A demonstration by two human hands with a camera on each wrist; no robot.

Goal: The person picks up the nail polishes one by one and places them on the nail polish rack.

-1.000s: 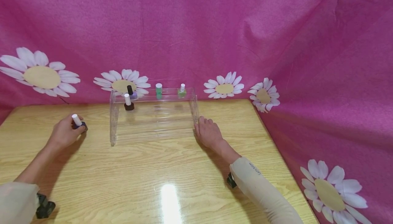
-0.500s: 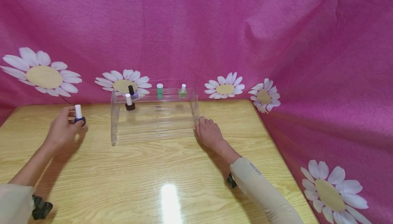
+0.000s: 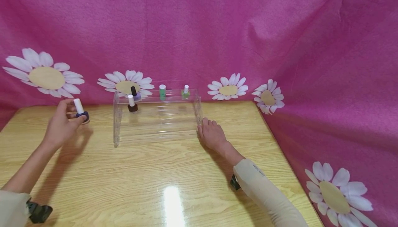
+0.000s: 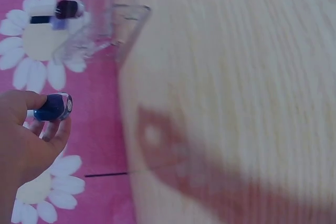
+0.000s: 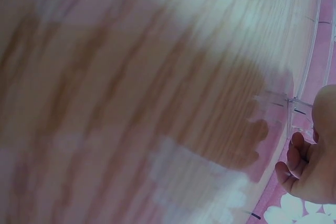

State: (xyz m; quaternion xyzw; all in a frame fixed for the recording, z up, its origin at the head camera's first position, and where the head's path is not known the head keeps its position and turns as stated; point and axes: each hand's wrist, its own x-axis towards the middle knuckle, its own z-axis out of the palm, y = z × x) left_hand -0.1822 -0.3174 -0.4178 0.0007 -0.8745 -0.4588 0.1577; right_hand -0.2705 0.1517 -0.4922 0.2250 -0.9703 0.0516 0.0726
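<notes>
My left hand (image 3: 63, 123) holds a nail polish bottle (image 3: 82, 115) with dark blue polish and a white cap, raised above the table left of the rack. In the left wrist view, thumb and fingers pinch the bottle (image 4: 53, 107), its base facing out. A clear stepped display rack (image 3: 158, 137) stands at the back of the table. My right hand (image 3: 212, 135) grips the rack's right end with curled fingers; the exact contact is partly hidden. On the rack are a dark bottle (image 3: 132, 107), a lilac bottle (image 3: 136, 96), a green bottle (image 3: 162, 92) and a light green bottle (image 3: 185, 94).
A pink cloth (image 3: 199, 37) with white daisies hangs behind the wooden table (image 3: 140, 178) and along its right side. Black wrist cameras sit at both sleeves. A bright reflection lies on the table's front middle.
My left hand has lifted the dark blue bottle up from the table and moved it slightly toward the back. My right hand stays at the rack's right end.
</notes>
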